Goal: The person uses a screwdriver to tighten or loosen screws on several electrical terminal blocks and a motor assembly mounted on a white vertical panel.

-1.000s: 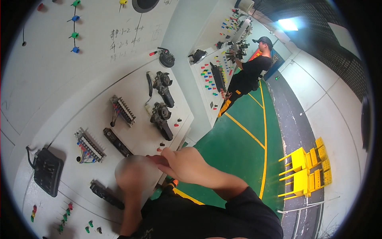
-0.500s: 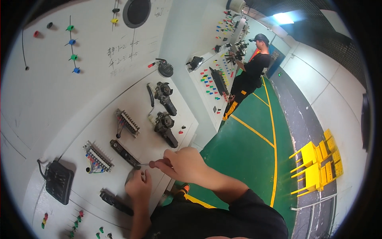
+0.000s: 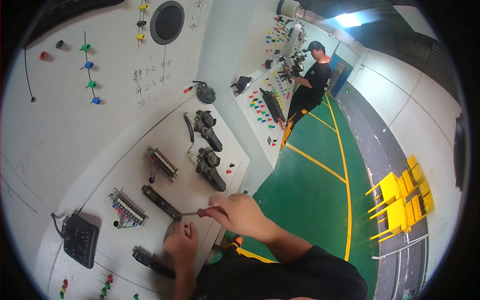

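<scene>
My right hand (image 3: pixel 242 217) grips a screwdriver (image 3: pixel 202 213) with a red handle, its metal shaft reaching left to the lower end of a long black switch module (image 3: pixel 159 201) on the white board. Just below that end, my left hand (image 3: pixel 181 242) has its fingers curled; whether anything is in them I cannot make out. A wired terminal strip (image 3: pixel 129 209) sits left of the module and another (image 3: pixel 162 164) above it. Two black motor units (image 3: pixel 209 167) are mounted farther up to the right, and a second black bar (image 3: pixel 152 261) lies below.
A co-worker (image 3: pixel 315 77) in black stands at a neighbouring panel (image 3: pixel 260 127) with coloured sockets. A black housing (image 3: pixel 80 240) is at lower left. Yellow chairs (image 3: pixel 400 210) sit at right beside the green floor (image 3: pixel 310 200) with yellow lines. A white upright panel (image 3: pixel 115 60) rises behind the board.
The board appears lower in the picture as my view shifts. My left hand has come from a blur into sight below the module's end, and the screwdriver's shaft now shows at that end.
</scene>
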{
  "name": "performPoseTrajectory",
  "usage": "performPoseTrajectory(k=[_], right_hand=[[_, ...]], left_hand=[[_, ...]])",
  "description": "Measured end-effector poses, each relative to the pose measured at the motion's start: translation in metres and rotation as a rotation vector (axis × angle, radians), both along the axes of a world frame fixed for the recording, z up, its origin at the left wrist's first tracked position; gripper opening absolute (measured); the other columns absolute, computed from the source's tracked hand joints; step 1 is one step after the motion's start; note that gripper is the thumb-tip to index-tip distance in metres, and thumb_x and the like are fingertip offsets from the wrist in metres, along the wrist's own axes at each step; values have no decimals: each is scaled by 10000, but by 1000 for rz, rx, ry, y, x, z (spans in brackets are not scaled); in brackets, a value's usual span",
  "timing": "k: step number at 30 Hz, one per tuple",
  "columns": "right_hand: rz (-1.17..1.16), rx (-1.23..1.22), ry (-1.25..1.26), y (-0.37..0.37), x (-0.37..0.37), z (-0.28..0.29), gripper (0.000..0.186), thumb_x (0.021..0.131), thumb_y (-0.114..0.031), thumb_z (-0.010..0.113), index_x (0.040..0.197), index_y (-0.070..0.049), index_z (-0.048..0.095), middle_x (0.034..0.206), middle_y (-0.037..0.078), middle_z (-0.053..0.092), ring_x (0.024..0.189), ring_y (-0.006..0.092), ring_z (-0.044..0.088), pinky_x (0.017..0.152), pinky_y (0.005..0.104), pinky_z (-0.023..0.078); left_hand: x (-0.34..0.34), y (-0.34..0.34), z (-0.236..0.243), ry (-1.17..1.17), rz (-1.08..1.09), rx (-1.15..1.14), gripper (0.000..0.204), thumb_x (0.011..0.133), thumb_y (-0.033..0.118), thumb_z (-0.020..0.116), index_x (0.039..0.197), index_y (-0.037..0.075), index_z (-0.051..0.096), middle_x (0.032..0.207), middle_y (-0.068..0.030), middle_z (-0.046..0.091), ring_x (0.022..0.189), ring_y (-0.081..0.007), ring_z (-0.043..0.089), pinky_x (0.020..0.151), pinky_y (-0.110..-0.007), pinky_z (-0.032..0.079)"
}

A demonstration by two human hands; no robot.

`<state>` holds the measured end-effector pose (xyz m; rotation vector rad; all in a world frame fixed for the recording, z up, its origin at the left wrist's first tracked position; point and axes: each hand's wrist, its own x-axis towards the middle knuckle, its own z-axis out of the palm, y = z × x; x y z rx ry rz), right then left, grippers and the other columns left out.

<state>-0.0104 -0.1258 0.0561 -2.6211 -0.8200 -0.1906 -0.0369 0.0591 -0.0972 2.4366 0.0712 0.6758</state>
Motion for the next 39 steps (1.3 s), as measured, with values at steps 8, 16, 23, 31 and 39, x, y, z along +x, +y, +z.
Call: performPoseTrajectory(k=[8, 16, 23, 31, 39], right_hand=[[204, 293, 110, 9, -5, 14, 307, 916, -145, 645, 1178, -43, 523, 1064, 145, 620, 766, 390, 651, 698, 477, 517], [-61, 106, 83, 36, -2, 29, 272, 904, -164, 650, 1120, -45, 535, 1048, 167, 624, 807, 398, 642, 720, 475, 513], [-3, 259, 313, 36, -8, 30, 316, 865, -67, 609, 1173, -30, 548, 1158, 139, 611, 1014, 352, 622, 873, 427, 503], [86, 273, 97, 35, -13, 7, 254, 861, -114, 662, 1105, -83, 597, 1086, 73, 650, 866, 330, 635, 804, 396, 524], [154, 596, 166, 33, 13, 2, 461, 826, -4, 676, 1257, -1, 512, 1343, 249, 559, 1002, 388, 664, 863, 391, 547]], left_hand=[[-1, -5, 7, -51, 11, -38, 166, 862, 269, 725, 813, 134, 641, 611, -50, 639, 540, -307, 639, 524, -424, 498], [5, -5, 10, 104, -75, -169, 193, 869, 257, 711, 950, 89, 660, 930, -67, 681, 743, -266, 674, 654, -436, 531], [7, -5, -5, 7, -102, -150, 226, 836, 270, 711, 918, 64, 667, 772, -74, 650, 597, -316, 606, 563, -436, 479], [-59, -60, 20, -397, -749, -207, 212, 775, 283, 730, 846, 96, 659, 791, -78, 652, 665, -306, 635, 629, -435, 485], [-72, -125, -155, 194, -1389, -63, 227, 821, 283, 631, 659, 125, 615, 627, -99, 644, 628, -305, 670, 568, -446, 502]])
